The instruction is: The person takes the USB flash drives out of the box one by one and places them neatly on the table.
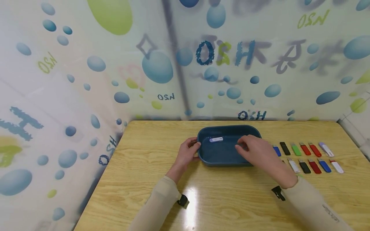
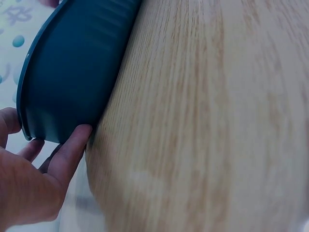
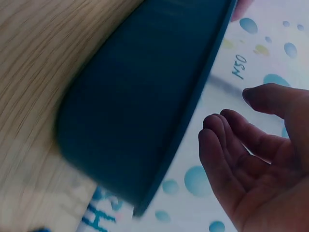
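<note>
A dark teal plastic tray with rounded corners rests on the table. One white and lilac USB stick lies inside it, towards the left. My left hand grips the tray's left end; in the left wrist view its thumb is at the rim and its fingers touch the outer wall. Over the tray's right part hovers my right hand, its fingers loosely bent. The right wrist view shows a gap between that thumb and the fingers, with nothing held there.
Two rows of USB sticks lie right of the tray, among them a green one, a dark red one and a blue one. My right forearm hides part of the near row. A patterned curtain hangs behind the wooden table.
</note>
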Tool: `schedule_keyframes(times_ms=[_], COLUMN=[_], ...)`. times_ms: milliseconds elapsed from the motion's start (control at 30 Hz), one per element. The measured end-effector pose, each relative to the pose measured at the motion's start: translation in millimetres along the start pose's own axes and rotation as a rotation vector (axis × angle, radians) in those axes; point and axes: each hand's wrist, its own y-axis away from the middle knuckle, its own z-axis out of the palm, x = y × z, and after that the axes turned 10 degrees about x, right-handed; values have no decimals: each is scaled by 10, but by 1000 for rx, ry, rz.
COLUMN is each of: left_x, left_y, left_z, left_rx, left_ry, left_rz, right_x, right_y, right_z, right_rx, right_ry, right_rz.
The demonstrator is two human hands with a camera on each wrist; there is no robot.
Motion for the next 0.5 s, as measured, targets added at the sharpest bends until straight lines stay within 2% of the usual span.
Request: schedule_keyframes(times_ms=[267, 500], left_x=[-216, -288], left_y=[-182, -224], left_z=[-1, 7], left_rx=[11, 18], left_ry=[32, 35], left_rz=[-15, -3], right_x=[-164, -245], right_y=[-233, -408], right_z=[254, 457], right_rx=[4, -30], right_ry=[-51, -50], right_rz=[-5, -21])
